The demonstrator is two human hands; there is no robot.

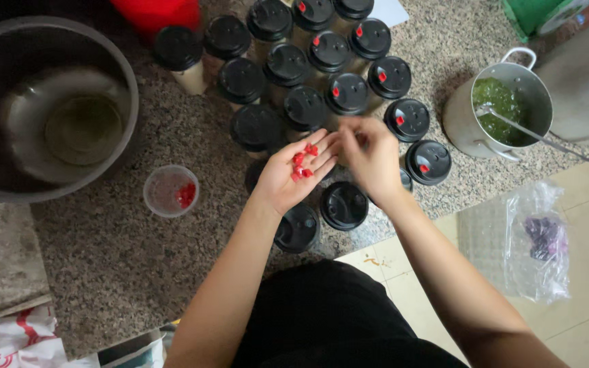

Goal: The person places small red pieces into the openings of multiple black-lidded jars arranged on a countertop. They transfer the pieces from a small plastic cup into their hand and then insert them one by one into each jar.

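Note:
My left hand (293,172) lies palm up over the cups, cradling several small red plugs (303,162). My right hand (369,158) hovers just right of it, fingers pinched together by the left fingertips; whether a plug is between them is too blurred to tell. Under and around both hands stand several cups with black lids (305,105) on the speckled stone counter (138,266). Some lids, such as one (408,119) at the right, carry a red plug; others, such as one (343,204) near me, have none.
A small clear cup (170,191) holding red plugs sits left of my hands. A big metal basin (49,109) fills the upper left. A steel pot (499,109) of green jelly with a ladle stands at right. A clear plastic bag (530,238) lies on the floor.

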